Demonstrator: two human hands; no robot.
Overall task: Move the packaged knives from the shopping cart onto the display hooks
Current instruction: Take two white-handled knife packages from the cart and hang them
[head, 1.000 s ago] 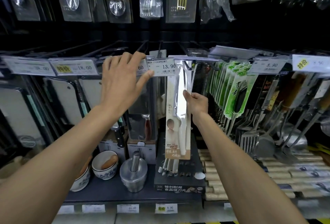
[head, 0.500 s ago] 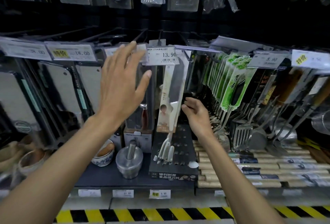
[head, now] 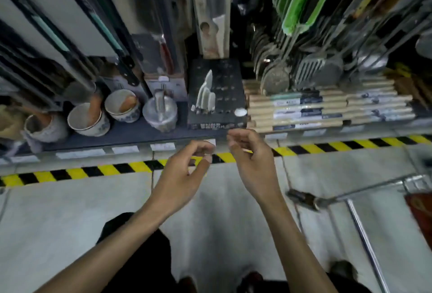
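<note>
The beige packaged knife (head: 211, 10) hangs on the display above the black knife block (head: 216, 96), among other hanging packs. My left hand (head: 184, 171) and my right hand (head: 250, 159) are low in front of the shelf edge, close together, fingers loosely curled, holding nothing. The shopping cart (head: 364, 199) shows only as chrome bars at the lower right, with a red thing at the frame's edge. No knife pack is visible in it.
Ceramic bowls (head: 121, 105) and a metal mortar (head: 160, 110) stand on the dark shelf at left. Stacked wooden rolling pins (head: 315, 110) lie at right under hanging spatulas (head: 313, 70). A yellow-black striped line (head: 93, 171) marks the floor below the shelf.
My right hand let go of the beige knife pack, which now hangs on the display. Both hands dropped to shelf-edge height and the view tilted down toward the floor and cart.
</note>
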